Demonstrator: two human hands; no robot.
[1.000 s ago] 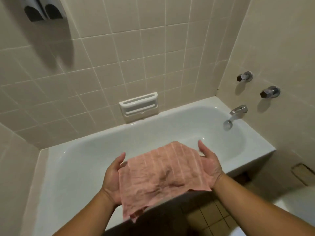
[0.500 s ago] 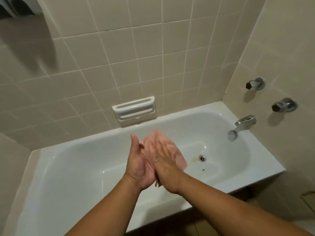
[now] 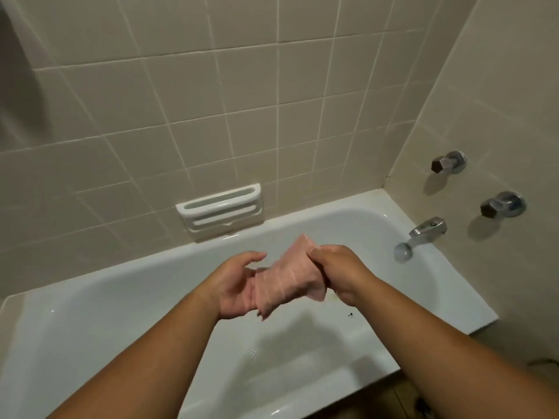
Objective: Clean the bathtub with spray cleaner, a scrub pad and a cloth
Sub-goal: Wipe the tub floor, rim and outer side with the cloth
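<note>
Beige tiled wall point(image 3: 181, 101) fills the upper half of the frame and wraps round the right side. White bathtub point(image 3: 447, 285) runs across the lower half, basin open toward the bottom edge. Two bare forearms come in from the bottom corners and meet at frame centre, over the basin.

Pink striped cloth point(image 3: 287, 282) sits at centre, bunched into a thick fold, held in the air between both hands, clear of the tub.

Right hand point(image 3: 338, 273): grip closed, fingers curled tight round the cloth's right end, knuckles up. Left hand point(image 3: 233, 285): grip loose, palm up, fingers only gently curved and apart. The cloth's left end seems to rest on the palm, but it is blurred there.

White soap holder point(image 3: 220, 210) is set in the wall just above the far rim, left of centre. Chrome spout point(image 3: 423, 234) is on the right wall, over the tub end. Two tap handles point(image 3: 449, 163) point(image 3: 502, 205) are above it. Small dark specks point(image 3: 351, 315) lie on the basin floor below the right hand.
</note>
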